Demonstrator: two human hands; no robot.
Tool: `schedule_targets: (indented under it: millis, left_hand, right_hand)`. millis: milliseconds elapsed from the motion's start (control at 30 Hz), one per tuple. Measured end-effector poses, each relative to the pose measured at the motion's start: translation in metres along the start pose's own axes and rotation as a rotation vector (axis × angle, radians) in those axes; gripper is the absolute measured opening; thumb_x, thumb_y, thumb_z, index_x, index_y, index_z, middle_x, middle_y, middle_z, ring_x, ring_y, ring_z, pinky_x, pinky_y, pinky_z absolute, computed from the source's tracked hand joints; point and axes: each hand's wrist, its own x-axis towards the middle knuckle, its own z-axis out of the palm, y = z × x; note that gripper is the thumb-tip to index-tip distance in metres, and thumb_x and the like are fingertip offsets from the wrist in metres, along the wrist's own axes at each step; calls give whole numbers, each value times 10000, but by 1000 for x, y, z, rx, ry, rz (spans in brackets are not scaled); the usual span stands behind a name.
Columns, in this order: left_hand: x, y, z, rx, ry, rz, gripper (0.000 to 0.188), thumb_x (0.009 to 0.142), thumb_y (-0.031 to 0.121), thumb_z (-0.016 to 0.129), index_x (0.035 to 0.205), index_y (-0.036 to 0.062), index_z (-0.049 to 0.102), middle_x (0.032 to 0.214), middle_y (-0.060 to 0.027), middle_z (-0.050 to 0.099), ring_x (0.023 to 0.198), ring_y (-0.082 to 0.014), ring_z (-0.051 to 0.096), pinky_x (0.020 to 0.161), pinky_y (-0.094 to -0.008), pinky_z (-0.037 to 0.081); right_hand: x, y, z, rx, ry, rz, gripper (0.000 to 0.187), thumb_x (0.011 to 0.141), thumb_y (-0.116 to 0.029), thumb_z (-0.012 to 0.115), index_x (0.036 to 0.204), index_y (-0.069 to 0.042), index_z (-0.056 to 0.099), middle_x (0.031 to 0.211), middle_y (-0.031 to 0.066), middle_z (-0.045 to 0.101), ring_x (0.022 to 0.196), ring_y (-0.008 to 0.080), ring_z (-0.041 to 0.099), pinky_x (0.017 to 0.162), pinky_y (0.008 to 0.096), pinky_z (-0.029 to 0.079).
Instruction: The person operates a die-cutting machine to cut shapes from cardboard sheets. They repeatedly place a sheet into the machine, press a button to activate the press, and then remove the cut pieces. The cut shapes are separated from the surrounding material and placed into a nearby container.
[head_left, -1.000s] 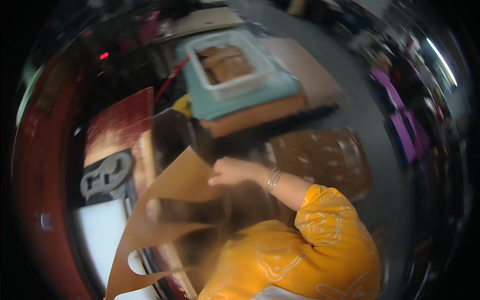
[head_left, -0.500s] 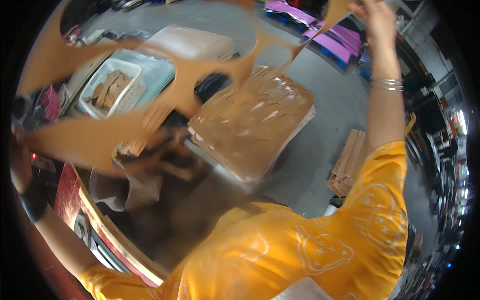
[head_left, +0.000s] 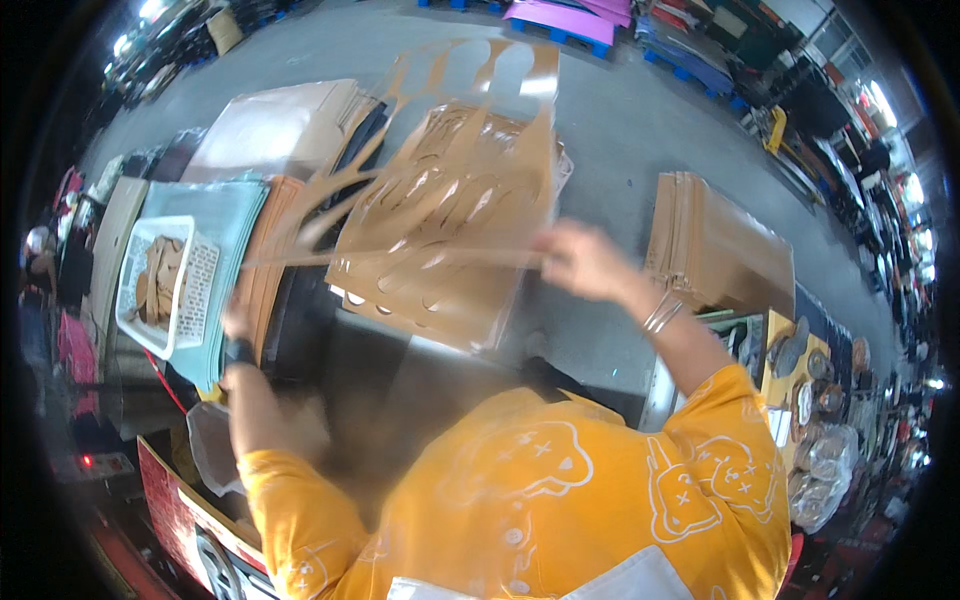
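Note:
A thin brown sheet full of rounded cut-out holes is spread in the air, its near edge drawn into a taut line. At the right end of that edge, my right hand is closed on the sheet. My left hand is smeared by motion near the edge's left end, beside the teal sheets; whether its fingers grip the sheet cannot be made out. Beneath the lifted sheet lies a stack of similar brown cut-out sheets, partly hidden by it.
Left of the stack, a white plastic basket of brown scraps stands on teal sheets. Brown boards lie alongside. A pale sheet pile is behind; another brown pile stands right. A red-topped bench is near left.
Both hands have come down and inward from wide, raised positions. The holed sheet has swung away from me and now hangs over the brown stack. My view has turned somewhat.

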Motion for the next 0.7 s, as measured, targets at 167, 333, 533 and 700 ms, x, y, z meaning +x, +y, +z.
schedule_targets:
  millis: [167,333,533,700]
  left_hand:
    - [-277,82,81,-563,-517,-1013,267,882,250,543,1090,95,609,924,-128,645,833,-290,618,692,-344,505]
    - [-399,224,43,-748,-841,-1571,257,903,236,515,1098,87,590,925,-101,632,815,-242,610,660,-324,496]
    - [-330,364,72,-818,-762,-1593,245,928,219,481,1107,76,568,925,-68,617,794,-186,601,621,-299,485]
    - [-201,595,117,-838,-828,-1013,305,904,213,555,1156,42,565,907,-50,618,782,-147,591,614,-249,475]
  right_hand:
    - [-136,68,59,174,-633,569,418,779,-297,641,1101,-31,613,1058,167,646,980,317,611,860,392,478]
    - [-254,221,4,269,-295,1067,385,823,-340,645,1056,-34,619,929,106,660,741,180,623,680,296,498]
    - [-352,441,-17,1184,799,1432,391,888,-310,595,1152,-28,539,1036,133,601,855,241,614,776,371,537]
    - [-383,581,11,1522,1396,1558,505,906,-250,560,1328,-34,387,1156,171,517,1034,292,542,894,418,498]
